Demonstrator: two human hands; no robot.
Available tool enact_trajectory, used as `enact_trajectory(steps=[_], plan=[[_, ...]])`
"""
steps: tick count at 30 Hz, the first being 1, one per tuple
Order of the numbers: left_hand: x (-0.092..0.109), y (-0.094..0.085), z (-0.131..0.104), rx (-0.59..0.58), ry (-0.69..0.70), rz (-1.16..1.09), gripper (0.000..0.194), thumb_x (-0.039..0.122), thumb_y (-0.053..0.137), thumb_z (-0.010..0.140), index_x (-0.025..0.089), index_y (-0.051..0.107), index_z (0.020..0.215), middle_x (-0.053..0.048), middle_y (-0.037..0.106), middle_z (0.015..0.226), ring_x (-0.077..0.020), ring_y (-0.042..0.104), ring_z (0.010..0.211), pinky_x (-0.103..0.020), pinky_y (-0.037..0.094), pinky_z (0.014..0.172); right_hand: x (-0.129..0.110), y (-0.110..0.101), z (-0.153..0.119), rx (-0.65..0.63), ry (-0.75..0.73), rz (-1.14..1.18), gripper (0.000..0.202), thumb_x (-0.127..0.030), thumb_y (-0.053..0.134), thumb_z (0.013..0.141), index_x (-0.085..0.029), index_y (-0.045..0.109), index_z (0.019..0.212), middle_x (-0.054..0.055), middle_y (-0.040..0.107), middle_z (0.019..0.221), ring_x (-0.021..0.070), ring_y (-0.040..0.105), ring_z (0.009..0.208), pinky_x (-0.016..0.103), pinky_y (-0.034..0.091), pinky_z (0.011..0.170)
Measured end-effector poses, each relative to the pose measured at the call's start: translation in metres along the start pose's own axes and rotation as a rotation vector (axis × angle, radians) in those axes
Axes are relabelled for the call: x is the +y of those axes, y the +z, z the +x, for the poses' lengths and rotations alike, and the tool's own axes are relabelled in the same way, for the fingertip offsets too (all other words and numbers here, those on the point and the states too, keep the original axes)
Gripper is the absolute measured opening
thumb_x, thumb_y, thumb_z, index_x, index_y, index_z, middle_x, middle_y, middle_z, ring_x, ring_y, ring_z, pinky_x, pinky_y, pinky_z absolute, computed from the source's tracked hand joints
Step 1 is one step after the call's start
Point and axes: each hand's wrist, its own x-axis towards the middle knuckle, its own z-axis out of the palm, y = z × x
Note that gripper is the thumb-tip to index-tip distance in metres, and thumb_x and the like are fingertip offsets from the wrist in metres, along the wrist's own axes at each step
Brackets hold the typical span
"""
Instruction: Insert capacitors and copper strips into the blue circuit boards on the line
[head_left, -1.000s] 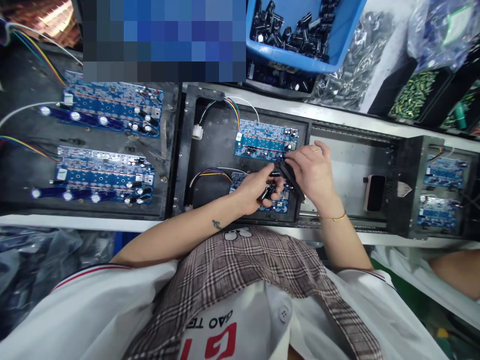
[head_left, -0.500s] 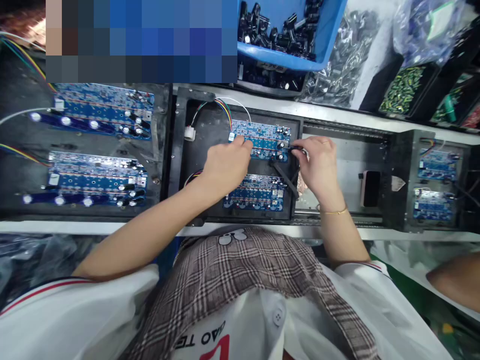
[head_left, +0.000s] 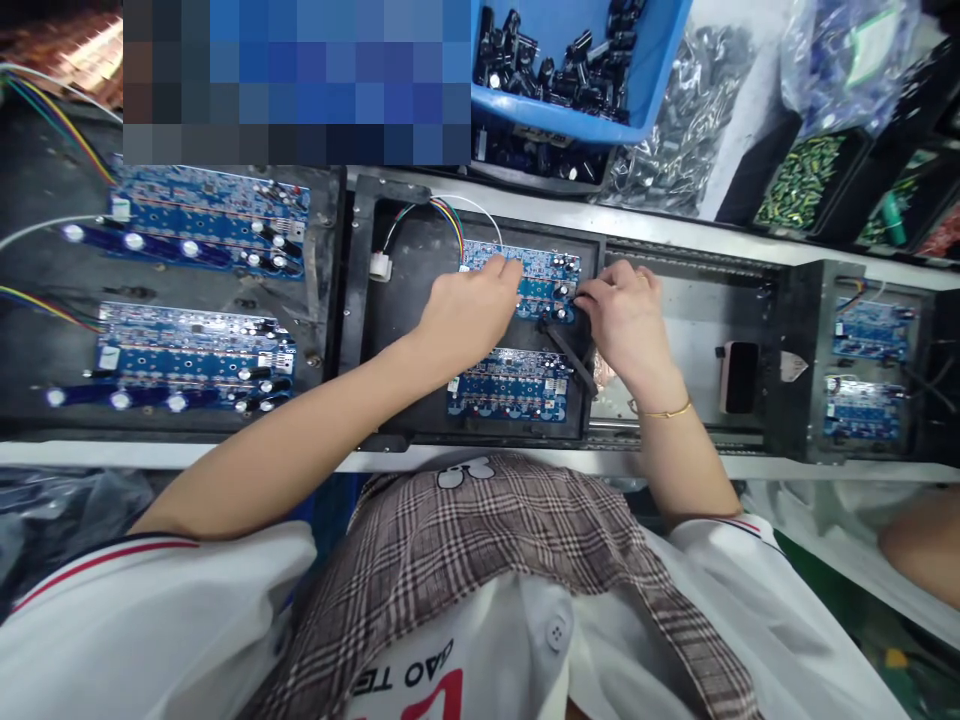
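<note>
A blue circuit board (head_left: 540, 262) lies in the upper part of a black tray (head_left: 412, 390), with coloured wires (head_left: 454, 222) at its left end. Over the board's left and middle part is my left hand (head_left: 472, 305), fingers bent together; what they hold, if anything, is hidden. My right hand (head_left: 622, 315) is at the board's right edge, thumb and forefinger pinched beside the small black capacitors (head_left: 562, 290). Whatever is in that pinch is too small to make out. Below, a second blue board (head_left: 510, 385) lies in the same tray.
Two boards (head_left: 202, 350) with capacitors lie in the left tray. A blue bin (head_left: 577, 112) of black capacitors stands behind, near plastic bags (head_left: 697, 110) and boxes of green parts (head_left: 802, 180). Right: a black device (head_left: 740, 378), another tray (head_left: 806, 360) and a person's arm (head_left: 922, 545).
My left hand has slid a little to the right along the upper board. My right hand has moved slightly left and up, closer to the board's right edge.
</note>
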Motion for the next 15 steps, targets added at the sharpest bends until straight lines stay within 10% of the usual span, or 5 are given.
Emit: enact_trajectory(steps=[7, 15], plan=[[0.020, 0.013, -0.013, -0.314, -0.486, -1.449, 0.009, 0.020, 0.053, 0.095, 0.015, 0.054, 0.088, -0.003, 0.061, 0.083, -0.0040, 0.046, 0.051, -0.017, 0.023, 0.042, 0.000, 0.005, 0.000, 0.051, -0.076, -0.016, 0.024, -0.026, 0.048, 0.098, -0.023, 0.071, 0.100, 0.009, 0.063, 0.100, 0.0269, 0.059, 0.099, 0.057, 0.037, 0.110], [0.022, 0.037, -0.019, -0.352, -0.758, -1.867, 0.016, 0.021, 0.053, 0.095, 0.014, 0.052, 0.080, 0.001, 0.048, 0.069, -0.0032, 0.043, 0.045, -0.013, 0.016, 0.034, -0.023, -0.019, -0.032, 0.206, -0.088, 0.233, 0.032, -0.034, 0.055, 0.097, -0.025, 0.062, 0.127, 0.006, 0.070, 0.112, 0.0233, 0.060, 0.108, 0.046, 0.043, 0.104]])
